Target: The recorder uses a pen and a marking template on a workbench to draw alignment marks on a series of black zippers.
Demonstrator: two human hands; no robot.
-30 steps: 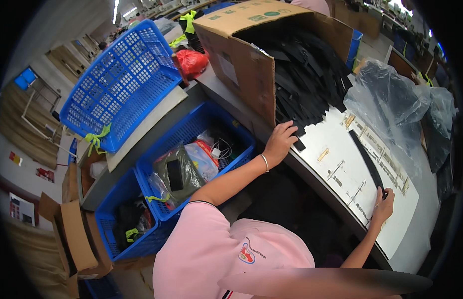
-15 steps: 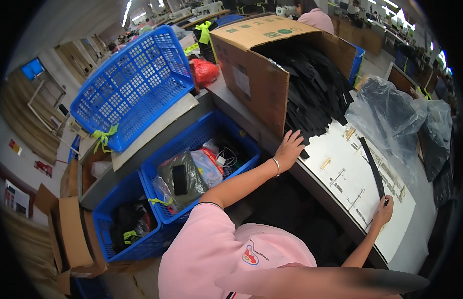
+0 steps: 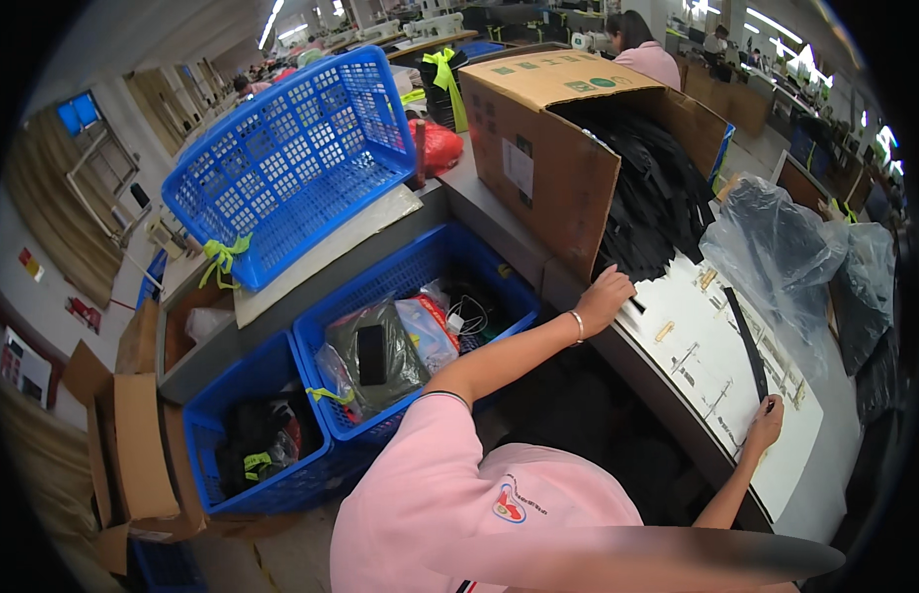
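Note:
My right hand (image 3: 765,423) is closed on the lower end of a black strap (image 3: 745,339). The strap lies slantwise over a white board (image 3: 706,364) with marks and small brass-coloured pieces on it. My left hand (image 3: 606,298) is at the board's far left edge, just under the open mouth of the cardboard box. Its fingers are drawn together, and a small black end shows beside the fingertips; what they grip is mostly hidden. Many black straps (image 3: 652,188) spill from the cardboard box (image 3: 543,163) onto the board.
Clear plastic bags (image 3: 776,242) lie beyond the board. To my left are a blue basket with wrapped items (image 3: 311,331), another blue basket (image 3: 197,465) and an open carton (image 3: 143,445). A tilted blue basket (image 3: 291,158) rests on the bench. One person sits behind the box.
The view has shifted, so most things appear farther right. My left hand's fingers, spread against the straps before, are now drawn together. My right hand keeps hold of the strap.

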